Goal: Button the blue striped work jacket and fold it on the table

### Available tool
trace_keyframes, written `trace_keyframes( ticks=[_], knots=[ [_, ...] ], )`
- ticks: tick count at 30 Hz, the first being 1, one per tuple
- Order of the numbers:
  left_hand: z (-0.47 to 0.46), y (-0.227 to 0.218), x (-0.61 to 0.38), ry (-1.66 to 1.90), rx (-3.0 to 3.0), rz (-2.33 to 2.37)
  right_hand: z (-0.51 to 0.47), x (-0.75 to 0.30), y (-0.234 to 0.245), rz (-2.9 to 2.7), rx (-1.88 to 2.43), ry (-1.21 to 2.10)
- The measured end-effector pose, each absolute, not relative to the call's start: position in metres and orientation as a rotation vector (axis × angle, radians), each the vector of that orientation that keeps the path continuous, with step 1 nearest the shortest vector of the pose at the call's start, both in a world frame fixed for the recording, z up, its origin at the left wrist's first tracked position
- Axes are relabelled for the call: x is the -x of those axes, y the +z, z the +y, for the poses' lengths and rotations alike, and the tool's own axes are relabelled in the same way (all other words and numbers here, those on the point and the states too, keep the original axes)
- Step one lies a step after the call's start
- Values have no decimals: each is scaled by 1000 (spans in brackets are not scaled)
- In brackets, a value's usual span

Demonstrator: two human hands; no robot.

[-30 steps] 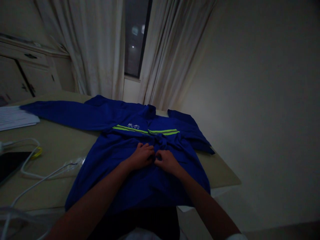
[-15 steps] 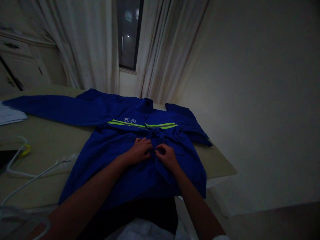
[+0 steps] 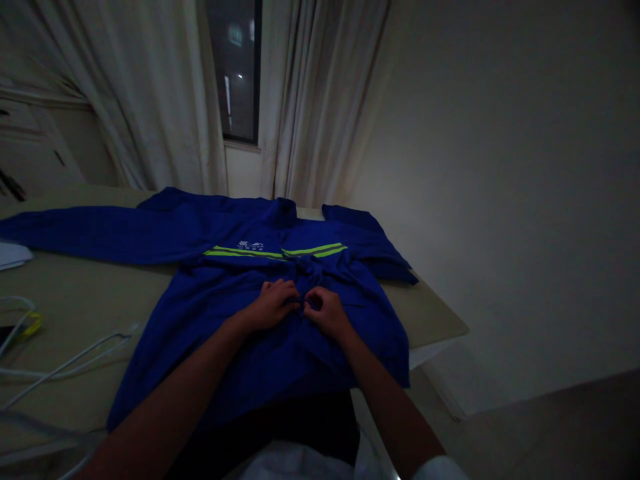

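A blue work jacket (image 3: 235, 287) with yellow-green stripes and a small white print lies spread on the table, front side up, its sleeves out to both sides. My left hand (image 3: 275, 303) is closed on the cloth at the middle of the jacket's front. Close beside it, my right hand (image 3: 325, 310) pinches the facing edge between thumb and fingers. Between the two hands the cloth is bunched. Dim light and my fingers hide whether a button is there.
The table (image 3: 440, 310) ends at the right, near the wall. White cables (image 3: 60, 370) lie at the left with something yellow (image 3: 31, 327). Papers (image 3: 15, 255) sit by the left sleeve. Curtains (image 3: 330, 100) hang behind, around a dark window (image 3: 235, 73).
The view has turned slightly to the right, so everything sits a little further left. Both hands keep their hold on the jacket front, with only small finger movement.
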State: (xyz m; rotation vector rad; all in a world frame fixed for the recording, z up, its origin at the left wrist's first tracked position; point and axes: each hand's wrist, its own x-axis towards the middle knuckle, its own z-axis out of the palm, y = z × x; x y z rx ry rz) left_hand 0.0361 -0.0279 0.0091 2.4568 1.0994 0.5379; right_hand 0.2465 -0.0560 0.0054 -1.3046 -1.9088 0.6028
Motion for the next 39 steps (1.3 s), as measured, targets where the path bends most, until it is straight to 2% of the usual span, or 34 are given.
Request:
trace_keyframes(
  ticks=[7,25,39],
  knots=[
    [-21,11,-29,511,-2415,1026,-63,-247,12,-1903,1303,476],
    [-13,17,-16,500,-2084,516,-61,-253,3,-1825,1162,857],
    [-17,10,-22,666,-2076,777,-59,-254,6,-1823,1158,918]
  ],
)
